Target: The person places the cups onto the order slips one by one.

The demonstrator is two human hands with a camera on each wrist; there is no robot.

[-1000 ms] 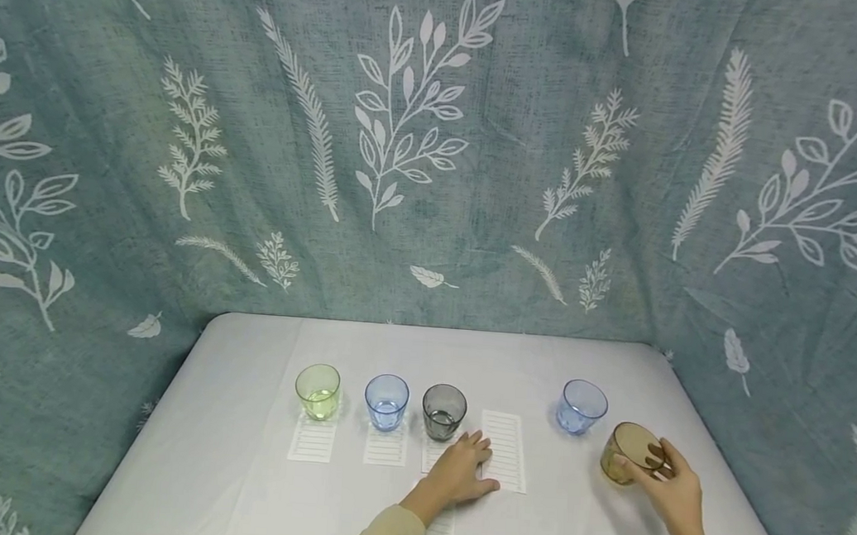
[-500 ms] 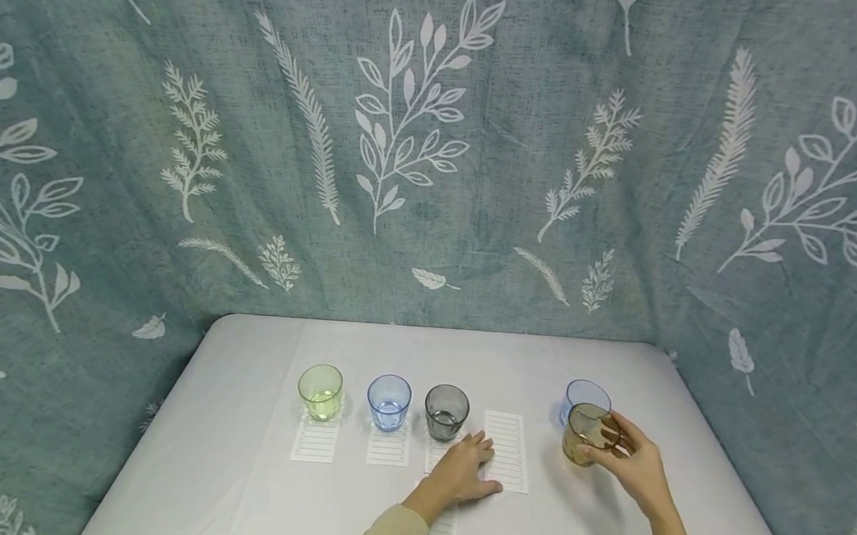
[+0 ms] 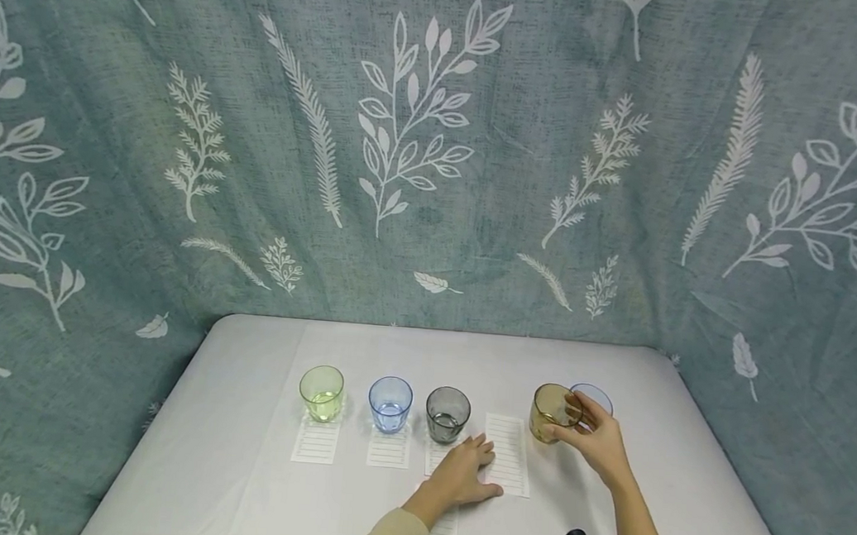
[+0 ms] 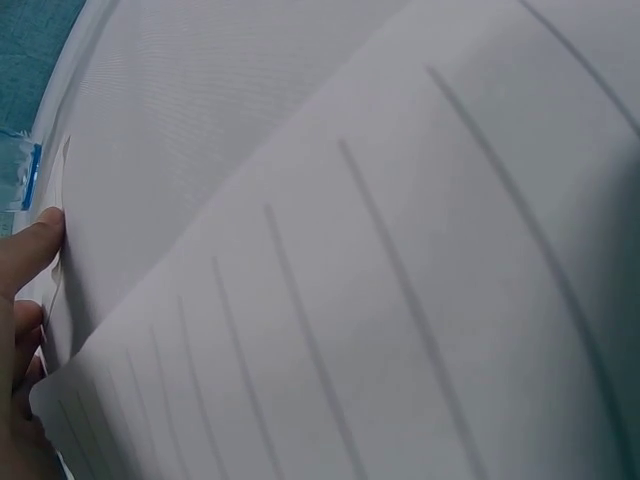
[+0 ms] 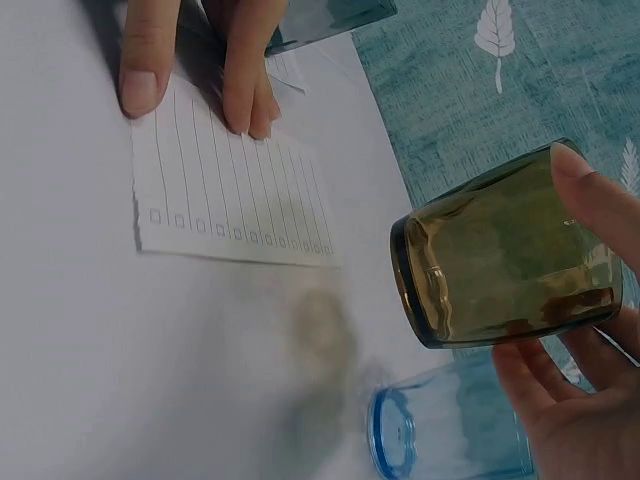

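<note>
L hand [image 3: 460,474]: ours, thumb & fingers apart, touching checklist slip [image 3: 510,457]
R hand [image 3: 599,442]: we grip amber tumbler [image 3: 548,413], L hand's 2 o'clk

Soft, fairly even light brightens the white worktop [image 3: 183,466], with faint shadows towards the right. The left wrist view is dimmer, its nearest ruled paper [image 4: 380,300] out of focus; elsewhere, the amber glass [image 5: 510,260] throws a blurry, amber-tinted shadow.

White cloth-covered tabletop [image 3: 176,465], ruled white paper slips [image 3: 510,460], green glass tumbler [image 3: 321,394], blue glass tumbler [image 3: 391,404], smoky grey glass tumbler [image 3: 448,415] — each at a slip's far end, second blue glass tumbler [image 5: 460,420] standing farther right
</note>
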